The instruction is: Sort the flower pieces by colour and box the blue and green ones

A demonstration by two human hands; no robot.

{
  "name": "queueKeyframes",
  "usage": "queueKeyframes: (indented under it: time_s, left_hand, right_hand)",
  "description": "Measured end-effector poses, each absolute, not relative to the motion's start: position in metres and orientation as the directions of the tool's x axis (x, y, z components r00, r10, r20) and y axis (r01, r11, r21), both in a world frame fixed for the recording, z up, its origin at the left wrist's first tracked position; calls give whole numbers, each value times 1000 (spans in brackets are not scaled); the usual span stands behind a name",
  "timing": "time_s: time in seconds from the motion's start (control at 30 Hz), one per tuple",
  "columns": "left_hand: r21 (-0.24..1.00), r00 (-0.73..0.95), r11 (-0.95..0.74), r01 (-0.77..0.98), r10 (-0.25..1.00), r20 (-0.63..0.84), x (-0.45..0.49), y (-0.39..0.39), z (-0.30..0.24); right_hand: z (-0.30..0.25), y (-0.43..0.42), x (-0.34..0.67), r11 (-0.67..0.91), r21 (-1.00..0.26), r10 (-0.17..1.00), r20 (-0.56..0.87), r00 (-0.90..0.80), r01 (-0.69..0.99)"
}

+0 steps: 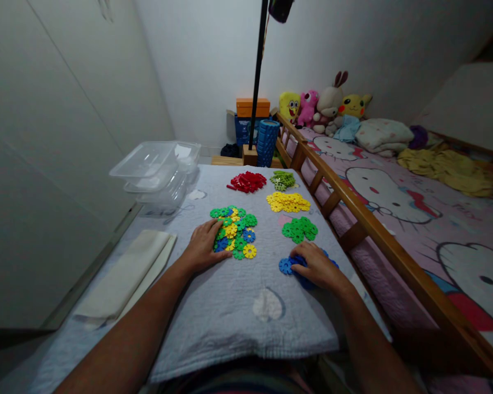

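Observation:
A mixed pile of green, yellow and blue plastic snowflake discs [239, 232] lies mid-table. My left hand [205, 246] rests at its left edge, fingers spread, thumb along the near side, touching discs without lifting any. On the right, my right hand [314, 262] is curled over a heap of blue snowflake discs [286, 266], with blue discs between thumb and fingers; its palm hides most of the heap. Beyond it are a green disc heap [299, 230] and a yellow disc heap [288, 202].
Farther back lie red pieces [248, 181] and light green pieces [282, 180]. Stacked clear plastic boxes [156, 172] and a folded cream cloth [127, 276] occupy the left. A wooden bed rail [332, 180] borders the right side. A black pole [257, 82] rises behind the table.

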State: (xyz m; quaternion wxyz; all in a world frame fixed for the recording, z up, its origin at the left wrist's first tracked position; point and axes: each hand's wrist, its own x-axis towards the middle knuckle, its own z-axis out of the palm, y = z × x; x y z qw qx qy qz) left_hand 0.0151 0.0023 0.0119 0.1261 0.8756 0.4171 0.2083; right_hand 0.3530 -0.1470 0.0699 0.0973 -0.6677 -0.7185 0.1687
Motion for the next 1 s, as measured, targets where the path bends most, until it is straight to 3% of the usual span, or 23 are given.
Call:
queueKeyframes:
  time_s: [0.43,0.67,1.0]
  left_hand:
    - [405,538,-595,694,803,257,15,2,8]
    - [400,561,-627,669,778,281,16,1,5]
    - [402,560,-630,664,776,291,16,1,2]
  right_hand:
    - [75,-84,266,154,-357,987,3,-164,922]
    - [55,-54,236,7,-337,1000,10,-3,941]
    - [56,-52,244,34,-375,999,46,-18,926]
